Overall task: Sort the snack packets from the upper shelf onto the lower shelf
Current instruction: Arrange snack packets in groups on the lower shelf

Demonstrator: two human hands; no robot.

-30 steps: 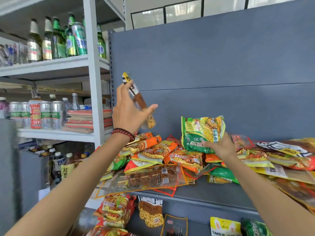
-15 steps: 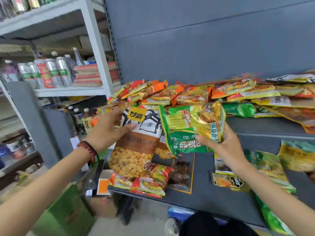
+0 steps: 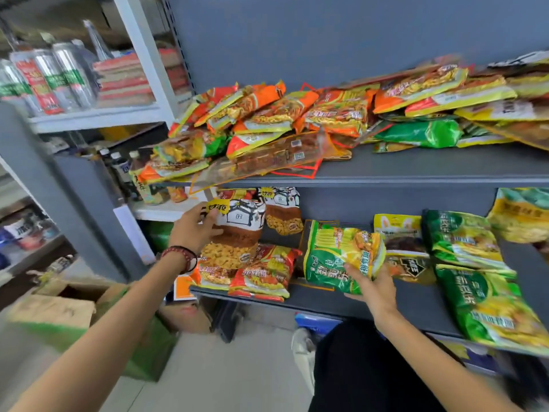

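1. My right hand (image 3: 372,288) grasps the green packet (image 3: 335,257) by its lower right corner, just above the lower shelf (image 3: 326,304).
2. My left hand (image 3: 193,228) pinches the peanut bag (image 3: 237,233) at its top left. The bag hangs upright, long axis vertical, over the red packets (image 3: 261,272).
3. A twin bag (image 3: 283,215) stands just behind it, to the right. I judge that the peanut bag belongs there, nearest my left hand.
4. Farther up, the upper shelf (image 3: 416,173) carries a big pile (image 3: 297,114) waiting to be sorted.

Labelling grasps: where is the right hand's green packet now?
Head view, centre-right: the green packet is gripped by the right hand over the lower shelf, between the red packets on its left and a yellow rabbit packet on its right.
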